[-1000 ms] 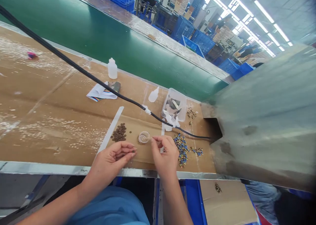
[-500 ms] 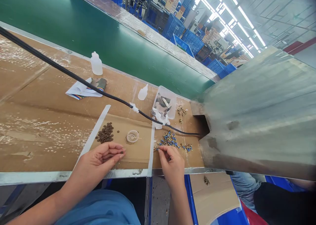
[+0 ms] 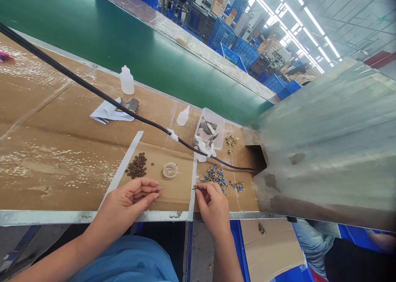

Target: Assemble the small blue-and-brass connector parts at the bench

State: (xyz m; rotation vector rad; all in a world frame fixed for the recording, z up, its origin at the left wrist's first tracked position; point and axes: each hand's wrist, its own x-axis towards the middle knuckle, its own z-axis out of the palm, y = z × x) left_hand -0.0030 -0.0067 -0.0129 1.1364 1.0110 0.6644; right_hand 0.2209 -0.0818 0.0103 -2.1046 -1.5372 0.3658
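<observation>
My left hand (image 3: 133,200) rests palm-up on the cardboard near the bench's front edge, fingers curled, with a small dark round part at its fingertips. My right hand (image 3: 213,203) pinches a thin tool or small part at the near edge of a pile of blue and brass pieces (image 3: 216,175). A heap of small brown round parts (image 3: 136,166) lies just beyond the left hand. A small clear round dish (image 3: 170,170) sits between the two hands, farther back.
A black cable (image 3: 93,90) runs diagonally across the cardboard-covered bench. Two white squeeze bottles (image 3: 126,81), a clear plastic tray (image 3: 210,129) and folded cloth (image 3: 114,111) lie behind. A green conveyor belt (image 3: 139,47) runs beyond; a large grey metal housing (image 3: 324,150) stands right.
My right hand moved from the clear dish rightward to the blue and brass pile. The left hand stayed in place, still curled. The view shifted slightly.
</observation>
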